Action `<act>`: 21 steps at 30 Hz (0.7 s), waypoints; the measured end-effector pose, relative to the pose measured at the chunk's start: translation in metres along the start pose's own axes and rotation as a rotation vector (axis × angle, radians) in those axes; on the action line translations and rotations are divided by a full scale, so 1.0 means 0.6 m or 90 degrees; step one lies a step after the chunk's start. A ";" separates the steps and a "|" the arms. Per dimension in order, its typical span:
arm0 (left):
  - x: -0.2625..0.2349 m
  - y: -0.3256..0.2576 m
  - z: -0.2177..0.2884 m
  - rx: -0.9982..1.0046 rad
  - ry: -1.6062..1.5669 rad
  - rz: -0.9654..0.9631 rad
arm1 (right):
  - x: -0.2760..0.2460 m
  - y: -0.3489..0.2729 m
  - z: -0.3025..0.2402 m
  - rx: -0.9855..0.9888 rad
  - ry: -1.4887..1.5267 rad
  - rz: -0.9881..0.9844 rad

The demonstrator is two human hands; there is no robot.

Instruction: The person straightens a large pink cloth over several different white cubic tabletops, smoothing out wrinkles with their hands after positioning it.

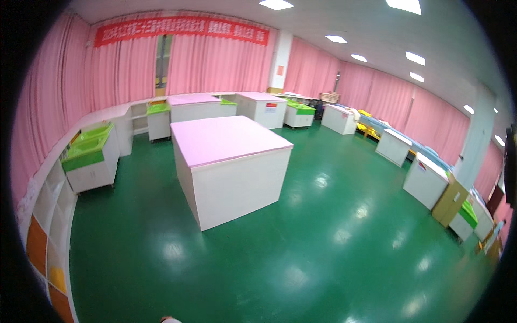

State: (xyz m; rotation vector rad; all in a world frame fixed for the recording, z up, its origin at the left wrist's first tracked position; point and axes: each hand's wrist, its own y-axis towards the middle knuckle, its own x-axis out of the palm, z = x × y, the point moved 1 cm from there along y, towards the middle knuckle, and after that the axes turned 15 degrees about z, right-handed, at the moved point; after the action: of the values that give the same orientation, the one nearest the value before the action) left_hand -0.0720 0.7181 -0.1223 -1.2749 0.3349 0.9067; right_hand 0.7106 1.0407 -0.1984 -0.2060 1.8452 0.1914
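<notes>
Hands: neither one shows in this view, so I cannot tell their state.
Nearest thing: a white cabinet with a pink top (pixel 229 141), standing alone mid-floor.
Signs: a long red banner (pixel 180 29) high over the pink curtains (pixel 215 62); a small red label (pixel 270 105) on a far cabinet.
Side: a green-topped unit (pixel 89 148) at left by the shelves.
Surface: glossy green floor (pixel 301 242) reflecting the ceiling lights.

I see a shiny green floor (pixel 301 242), pink curtains (pixel 215 64), a white counter (pixel 237 183) with a pink top, and a red banner (pixel 180 28).

Pink curtains (pixel 215 64), glossy green floor (pixel 323 242), pink-topped white table (pixel 229 161).
</notes>
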 end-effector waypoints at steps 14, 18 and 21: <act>0.067 0.016 0.805 0.113 -0.368 0.042 | -0.034 0.909 -0.269 -0.151 0.046 -0.057; 0.042 0.009 0.890 0.015 -0.449 0.120 | 0.033 1.079 -0.220 -0.212 0.032 -0.071; 0.007 0.004 0.955 0.046 -0.500 0.166 | 0.095 1.223 -0.151 -0.312 -0.002 -0.038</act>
State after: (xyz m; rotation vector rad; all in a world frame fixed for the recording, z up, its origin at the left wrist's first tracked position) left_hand -0.2175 1.2460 0.0457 -0.7333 -0.0941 1.5213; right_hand 0.4349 1.7292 -0.2092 -0.5974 1.7608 0.6012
